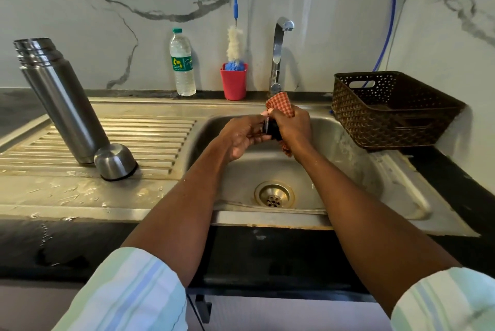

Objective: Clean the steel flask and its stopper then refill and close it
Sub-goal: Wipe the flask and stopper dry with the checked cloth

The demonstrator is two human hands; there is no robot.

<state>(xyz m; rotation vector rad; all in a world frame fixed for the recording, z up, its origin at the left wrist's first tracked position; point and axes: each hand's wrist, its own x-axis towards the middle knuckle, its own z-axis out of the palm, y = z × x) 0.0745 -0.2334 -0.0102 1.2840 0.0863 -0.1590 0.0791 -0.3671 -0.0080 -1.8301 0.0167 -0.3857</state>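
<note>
The steel flask (60, 97) stands open on the ribbed drainboard at the left, and its steel cup lid (115, 162) lies upside down beside its base. Over the sink basin (348, 148), my left hand (242, 135) grips the black stopper (272, 128) by its steel-rimmed end. My right hand (293, 127) holds an orange checked cloth (280, 103) wrapped against the stopper's other end. Much of the stopper is hidden between the two hands.
A plastic water bottle (182, 62) and a red cup (233, 84) holding a blue-handled bottle brush (235, 41) stand at the back. The tap (278, 54) rises behind my hands; no water runs. A dark woven basket (393, 108) sits at the right. The drain (274, 194) lies below.
</note>
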